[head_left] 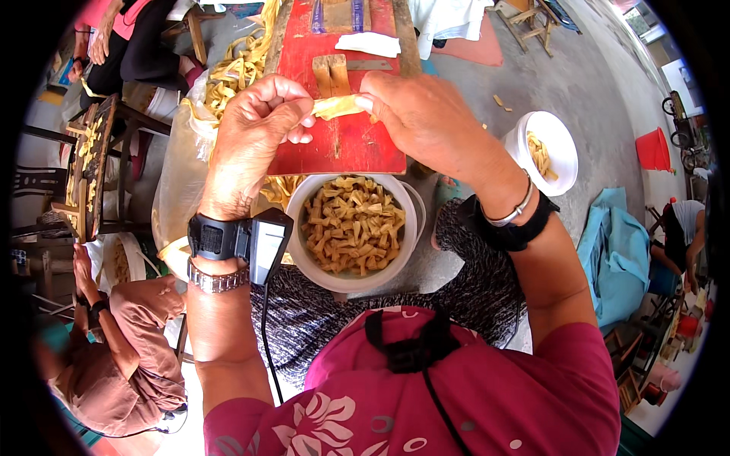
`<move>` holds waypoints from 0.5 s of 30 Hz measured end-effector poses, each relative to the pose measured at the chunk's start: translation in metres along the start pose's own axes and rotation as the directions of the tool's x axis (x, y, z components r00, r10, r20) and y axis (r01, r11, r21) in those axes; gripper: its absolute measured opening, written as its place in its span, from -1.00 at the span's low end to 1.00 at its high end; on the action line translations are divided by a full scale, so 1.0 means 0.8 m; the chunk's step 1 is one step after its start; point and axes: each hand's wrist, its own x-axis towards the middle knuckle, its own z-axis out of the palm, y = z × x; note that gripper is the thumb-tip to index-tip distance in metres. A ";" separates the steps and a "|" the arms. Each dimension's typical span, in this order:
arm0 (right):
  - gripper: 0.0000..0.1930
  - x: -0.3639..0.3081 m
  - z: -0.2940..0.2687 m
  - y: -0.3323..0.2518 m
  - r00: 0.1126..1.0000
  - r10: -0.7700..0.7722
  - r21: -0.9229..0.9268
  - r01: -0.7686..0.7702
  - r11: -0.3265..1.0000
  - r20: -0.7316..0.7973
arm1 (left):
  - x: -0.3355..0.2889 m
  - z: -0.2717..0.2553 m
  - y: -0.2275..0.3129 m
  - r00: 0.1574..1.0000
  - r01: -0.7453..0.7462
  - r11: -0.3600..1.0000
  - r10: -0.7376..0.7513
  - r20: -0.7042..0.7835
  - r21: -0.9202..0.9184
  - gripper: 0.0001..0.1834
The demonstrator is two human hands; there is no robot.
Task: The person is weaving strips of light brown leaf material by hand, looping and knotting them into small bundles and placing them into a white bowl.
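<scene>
A flat, pale yellow food strip (336, 107) stretches between my two hands above a red wooden board (334, 154). My left hand (255, 129) pinches one end between thumb and forefinger, its other fingers curled. The other end is gripped by my right hand (426, 121), thumb pressed on top. Just beyond the strip, a small wooden block (331, 74) stands on the board. Below the board's near edge, a white bucket (298, 257) holds many short, knotted yellow pieces (353, 224).
Long loose yellow strips (242, 72) pile left of the board. A white cloth (368, 44) lies on its far part. On the right are a second white bucket (566, 152), a blue cloth (612, 258) and a red bucket (652, 150). People sit at the left, near a narrow bench (93, 152).
</scene>
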 end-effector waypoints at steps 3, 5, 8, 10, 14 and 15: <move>-0.90 -0.009 0.027 0.014 0.995 0.032 -0.181 -0.014 0.983 0.096 | 0.022 -0.001 -0.043 0.985 -0.134 0.901 0.165 -0.041 0.414 -0.93; -0.88 -0.014 0.036 0.026 0.996 0.020 -0.199 -0.002 0.980 0.089 | 0.017 -0.004 -0.039 0.983 -0.050 0.936 0.108 -0.150 0.348 -0.91; -0.79 -0.044 0.010 0.057 0.994 0.110 0.041 -0.110 0.993 0.007 | -0.009 -0.002 -0.024 0.983 0.023 0.994 -0.003 -0.184 0.107 -0.84; -0.73 -0.068 -0.022 0.098 0.967 0.256 0.170 -0.255 0.952 0.017 | -0.024 0.005 -0.012 0.981 0.117 0.988 -0.131 -0.145 -0.106 -0.78; -0.67 -0.123 -0.088 0.194 0.750 0.645 0.191 -0.661 0.725 0.148 | -0.061 0.017 -0.009 0.974 0.176 0.977 -0.190 -0.122 -0.118 -0.70; -0.68 -0.146 -0.105 0.222 0.645 0.750 0.225 -0.761 0.609 0.150 | -0.068 0.031 -0.004 0.968 0.188 0.975 -0.204 -0.145 -0.116 -0.69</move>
